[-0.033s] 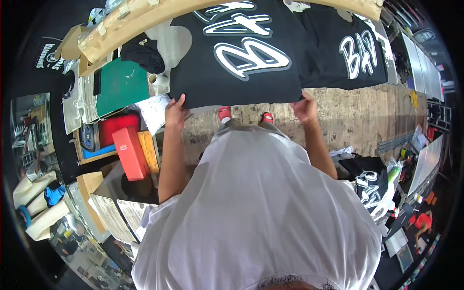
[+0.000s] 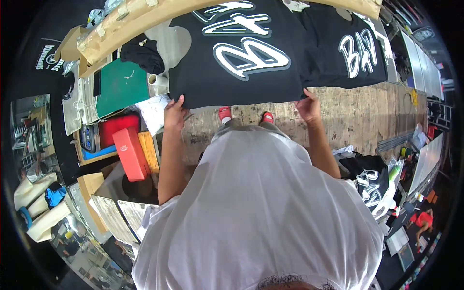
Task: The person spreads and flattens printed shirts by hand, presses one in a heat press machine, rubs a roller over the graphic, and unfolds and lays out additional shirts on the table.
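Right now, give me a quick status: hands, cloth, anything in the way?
Left hand and right hand gripping near corners. Black printed cloth spread, lettering up. Tan bar hiding its far end.

The person wears a loose white T-shirt (image 2: 261, 203), thin-looking, with long soft creases and greyish shading in its folds. Its wide short sleeves leave the forearms bare, as are the left hand (image 2: 175, 115) and right hand (image 2: 308, 106). Just beyond the T-shirt's far hem show greyish trousers (image 2: 273, 125) and red shoes (image 2: 224, 112), the left with a white patch; at its near end, short dark hair (image 2: 280, 280).
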Motion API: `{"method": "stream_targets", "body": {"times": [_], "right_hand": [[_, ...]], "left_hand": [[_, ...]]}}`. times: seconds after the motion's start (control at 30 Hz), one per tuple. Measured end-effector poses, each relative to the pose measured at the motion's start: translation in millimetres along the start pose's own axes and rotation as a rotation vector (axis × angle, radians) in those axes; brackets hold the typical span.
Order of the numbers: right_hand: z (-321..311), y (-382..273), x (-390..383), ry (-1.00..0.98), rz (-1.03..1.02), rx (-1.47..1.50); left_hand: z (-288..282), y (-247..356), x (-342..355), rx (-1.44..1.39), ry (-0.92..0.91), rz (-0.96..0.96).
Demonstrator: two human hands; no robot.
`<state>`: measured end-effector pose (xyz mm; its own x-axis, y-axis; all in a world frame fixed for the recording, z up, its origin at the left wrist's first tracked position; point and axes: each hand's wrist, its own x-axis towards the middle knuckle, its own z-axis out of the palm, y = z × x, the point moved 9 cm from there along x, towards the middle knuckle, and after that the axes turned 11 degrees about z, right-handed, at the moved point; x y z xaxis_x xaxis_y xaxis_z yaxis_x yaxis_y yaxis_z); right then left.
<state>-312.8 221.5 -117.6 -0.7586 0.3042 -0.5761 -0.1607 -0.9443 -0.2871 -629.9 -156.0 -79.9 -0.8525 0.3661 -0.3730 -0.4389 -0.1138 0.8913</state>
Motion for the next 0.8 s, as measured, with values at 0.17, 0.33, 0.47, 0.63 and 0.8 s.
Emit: {"method": "stream_targets", "body": {"times": [0.17,0.33,0.47,0.63,0.8], "right_hand": [[-50,-5,-40,0.077,0.106,-0.202],[-60,17,-69,0.196,0.062,-0.129],[-67,18,-81,0.196,0.105,-0.189],[-64,16,-86,0.287,0.080,-0.215],[-57,30,-80,0.257,0.142,-0.169]], "left_hand": [[-24,-23,-11,0.024,-0.051,-0.095],[-35,-36,-30,-0.029,-0.008,-0.105],[-51,-40,-27,-0.050,-0.053,-0.130],[-54,-36,-28,-0.140,-0.026,-0.113],[-60,-28,-21,-0.164,-0.017,-0.020]]}}
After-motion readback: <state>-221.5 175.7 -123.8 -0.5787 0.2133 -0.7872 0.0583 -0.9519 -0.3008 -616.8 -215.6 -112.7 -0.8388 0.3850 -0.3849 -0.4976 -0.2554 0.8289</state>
